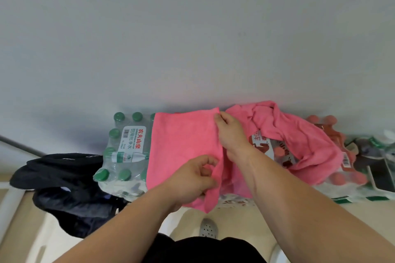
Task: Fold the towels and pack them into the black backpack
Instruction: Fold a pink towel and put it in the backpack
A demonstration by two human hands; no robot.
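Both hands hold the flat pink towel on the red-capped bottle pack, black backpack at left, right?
No: the head view shows the flat pink towel on the green-capped bottle pack. The left hand and right hand hold it; black backpack at left.

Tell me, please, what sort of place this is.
Probably a storeroom or spare corner: a shrink-wrapped pack of green-capped water bottles and a pack of red-capped bottles stand against a bare grey wall.

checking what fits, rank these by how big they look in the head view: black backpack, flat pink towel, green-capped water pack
1. black backpack and flat pink towel: look about alike, no ranking.
2. green-capped water pack: smallest, partly under the towel.
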